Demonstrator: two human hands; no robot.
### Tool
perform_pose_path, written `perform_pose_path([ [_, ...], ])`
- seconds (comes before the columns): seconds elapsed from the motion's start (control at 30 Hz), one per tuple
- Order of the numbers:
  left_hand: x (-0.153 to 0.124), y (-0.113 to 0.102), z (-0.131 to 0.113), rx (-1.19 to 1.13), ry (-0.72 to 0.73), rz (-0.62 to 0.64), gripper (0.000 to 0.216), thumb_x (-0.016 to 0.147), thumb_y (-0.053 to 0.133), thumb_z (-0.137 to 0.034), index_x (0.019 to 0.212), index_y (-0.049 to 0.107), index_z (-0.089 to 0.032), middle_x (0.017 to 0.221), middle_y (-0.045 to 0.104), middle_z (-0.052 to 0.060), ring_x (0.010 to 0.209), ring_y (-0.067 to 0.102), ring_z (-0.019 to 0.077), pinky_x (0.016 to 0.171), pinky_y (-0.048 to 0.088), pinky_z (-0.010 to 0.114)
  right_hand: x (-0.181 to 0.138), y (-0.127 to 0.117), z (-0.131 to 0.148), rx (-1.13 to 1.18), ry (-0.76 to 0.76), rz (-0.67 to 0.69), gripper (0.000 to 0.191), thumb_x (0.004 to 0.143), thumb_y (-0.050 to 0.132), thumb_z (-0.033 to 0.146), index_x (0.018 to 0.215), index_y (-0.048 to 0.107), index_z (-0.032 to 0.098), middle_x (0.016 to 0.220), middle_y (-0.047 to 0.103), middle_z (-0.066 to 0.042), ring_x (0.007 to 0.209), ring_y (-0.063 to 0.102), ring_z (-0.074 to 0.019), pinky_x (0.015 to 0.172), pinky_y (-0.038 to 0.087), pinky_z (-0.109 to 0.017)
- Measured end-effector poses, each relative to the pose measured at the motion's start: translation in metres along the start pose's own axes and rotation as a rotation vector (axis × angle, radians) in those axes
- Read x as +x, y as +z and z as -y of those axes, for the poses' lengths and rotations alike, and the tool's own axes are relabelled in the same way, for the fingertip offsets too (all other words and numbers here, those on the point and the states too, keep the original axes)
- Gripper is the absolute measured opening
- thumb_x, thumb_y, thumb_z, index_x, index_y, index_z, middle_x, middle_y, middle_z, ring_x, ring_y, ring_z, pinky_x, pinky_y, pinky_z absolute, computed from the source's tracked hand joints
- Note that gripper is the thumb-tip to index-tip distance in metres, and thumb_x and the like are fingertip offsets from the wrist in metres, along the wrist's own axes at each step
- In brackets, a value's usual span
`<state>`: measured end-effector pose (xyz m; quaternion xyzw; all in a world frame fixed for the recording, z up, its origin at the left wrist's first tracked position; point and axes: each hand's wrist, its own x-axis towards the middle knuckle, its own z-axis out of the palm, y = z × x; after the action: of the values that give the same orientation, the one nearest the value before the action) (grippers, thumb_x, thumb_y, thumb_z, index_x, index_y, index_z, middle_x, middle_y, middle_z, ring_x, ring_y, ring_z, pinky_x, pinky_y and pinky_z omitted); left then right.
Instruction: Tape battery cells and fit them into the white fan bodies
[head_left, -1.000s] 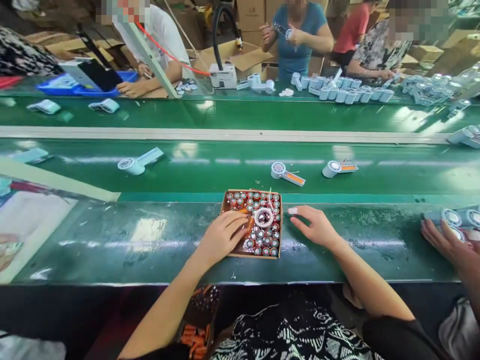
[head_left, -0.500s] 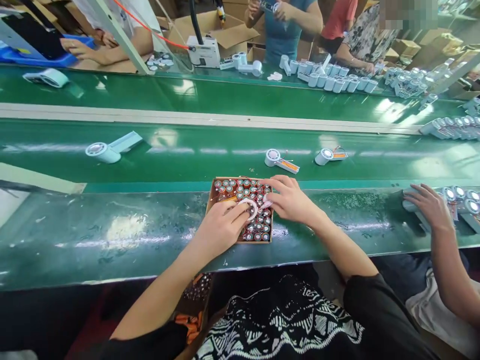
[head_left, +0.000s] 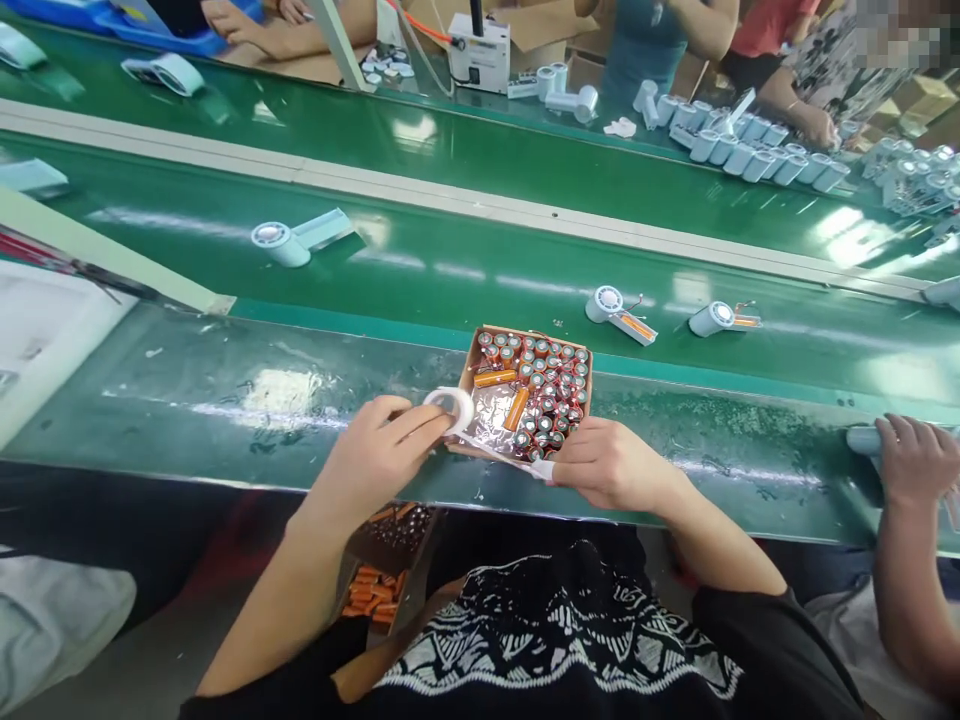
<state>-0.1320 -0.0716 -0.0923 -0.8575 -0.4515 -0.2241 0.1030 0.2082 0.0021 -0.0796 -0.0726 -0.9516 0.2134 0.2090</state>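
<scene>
My left hand (head_left: 386,440) grips a roll of white tape (head_left: 463,408) at the near left corner of a shallow cardboard box (head_left: 459,448). A strip of tape stretches from the roll to my right hand (head_left: 607,465), whose fingers pinch its white end (head_left: 541,469) by the box's near right side. Inside the box, many battery cells (head_left: 546,424) with red wires stand upright. Two orange cells, one of them a battery (head_left: 516,409), lie on their sides over clear plastic on the left.
Several pale blue fan-like units, such as one (head_left: 609,303) with an orange battery, lie on the green conveyor (head_left: 480,265) beyond the box. A co-worker's hand (head_left: 919,455) holds a unit at far right. Below the bench, a box of orange cells (head_left: 375,592) stands by my lap.
My hands have drawn apart, pulling out a length of tape between them. My right hand has come down from the box's far side to its near right. The view has shifted and tilted.
</scene>
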Motion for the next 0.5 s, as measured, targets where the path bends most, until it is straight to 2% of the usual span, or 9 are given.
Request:
perform_pose_path([
  [0.1,-0.026,-0.019,0.010,0.074,-0.076,-0.011,0.033,0.099,0.061,-0.003,0.124,0.072,-0.020,0.113,0.082,0.007,0.092,0.063,0.0263,0.082,0.051,0.042,0.010,0.005,0.005,0.080,-0.032,0.153,0.021,0.110,0.055,0.016,0.105,0.075,0.021,0.090,0.081,0.000,0.078,0.071,-0.0139,0.074,0.041,-0.033],
  [0.2,-0.043,-0.030,0.012,0.136,-0.143,-0.104,0.035,0.097,0.063,-0.001,0.122,0.073,-0.023,0.110,0.081,0.006,0.086,0.063,0.0248,0.079,0.050,0.042,0.038,0.003,0.003,0.200,-0.079,0.446,0.018,0.109,0.066,0.037,0.109,0.077,0.023,0.091,0.082,0.001,0.078,0.072,-0.0145,0.067,0.040,-0.032],
  [0.27,-0.047,-0.030,0.008,0.169,-0.157,-0.204,0.034,0.095,0.066,0.000,0.119,0.073,-0.023,0.107,0.081,0.006,0.083,0.063,0.0233,0.078,0.051,0.041,0.068,0.001,-0.005,0.185,-0.002,0.561,0.029,0.109,0.065,0.048,0.116,0.077,0.023,0.098,0.083,-0.001,0.081,0.074,-0.0155,0.065,0.041,-0.030],
  [0.3,-0.047,-0.028,0.005,0.175,-0.148,-0.250,0.033,0.094,0.068,0.000,0.117,0.073,-0.022,0.106,0.081,0.007,0.083,0.063,0.0230,0.078,0.052,0.040,0.084,0.002,-0.012,0.114,0.086,0.569,0.031,0.111,0.061,0.048,0.118,0.077,0.022,0.102,0.084,-0.003,0.084,0.075,-0.0169,0.065,0.042,-0.030],
  [0.4,-0.039,-0.023,-0.007,0.110,-0.093,-0.304,0.031,0.091,0.071,0.002,0.114,0.073,-0.019,0.105,0.081,0.008,0.084,0.065,0.0222,0.077,0.052,0.039,0.130,0.020,-0.034,-0.251,0.373,0.543,0.030,0.113,0.050,0.022,0.114,0.079,0.014,0.110,0.083,-0.014,0.099,0.079,-0.0252,0.072,0.050,-0.032],
  [0.5,-0.025,-0.020,-0.020,0.020,-0.047,-0.276,0.030,0.092,0.068,0.004,0.113,0.072,-0.017,0.105,0.081,0.009,0.084,0.066,0.0208,0.076,0.051,0.038,0.154,0.044,-0.051,-0.404,0.445,0.584,0.028,0.103,0.053,0.004,0.106,0.081,0.009,0.111,0.082,-0.022,0.110,0.079,-0.0335,0.080,0.056,-0.039],
])
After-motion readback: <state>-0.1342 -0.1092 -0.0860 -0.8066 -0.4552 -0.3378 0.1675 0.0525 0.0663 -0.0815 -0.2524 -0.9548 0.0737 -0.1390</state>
